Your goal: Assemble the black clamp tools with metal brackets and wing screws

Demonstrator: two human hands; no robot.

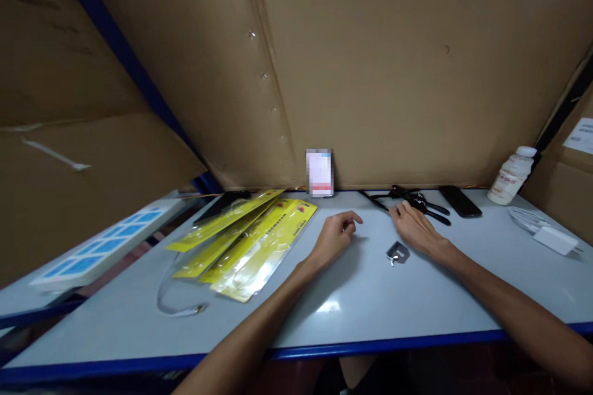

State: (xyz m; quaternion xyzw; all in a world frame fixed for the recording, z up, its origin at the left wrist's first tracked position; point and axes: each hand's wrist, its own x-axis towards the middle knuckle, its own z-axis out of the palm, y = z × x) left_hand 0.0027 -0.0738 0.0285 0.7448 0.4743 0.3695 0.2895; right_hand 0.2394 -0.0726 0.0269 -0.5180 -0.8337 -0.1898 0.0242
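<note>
My left hand [336,234] is just above the table left of centre, its index finger stretched out and the other fingers loosely bent, with nothing visible in it. At the right, my right hand [414,228] reaches palm down to a pile of black-handled tools [419,199], possibly pliers. Its fingertips close on a thin black handle [376,201] that sticks out to the left; the grip itself is partly hidden. Between my hands, nearer to me, lies a small shiny metal piece [397,253] on a dark flat plate or clear wrapper; I cannot tell which.
Several yellow blister packs [259,244] fan out at the left beside a grey strap [162,293]. A phone with a blurred screen [319,173] leans on the cardboard wall [370,74]. A black phone [460,201], white bottle [512,178] and charger [555,239] lie right. A blue-pocketed white tray [104,244] is far left.
</note>
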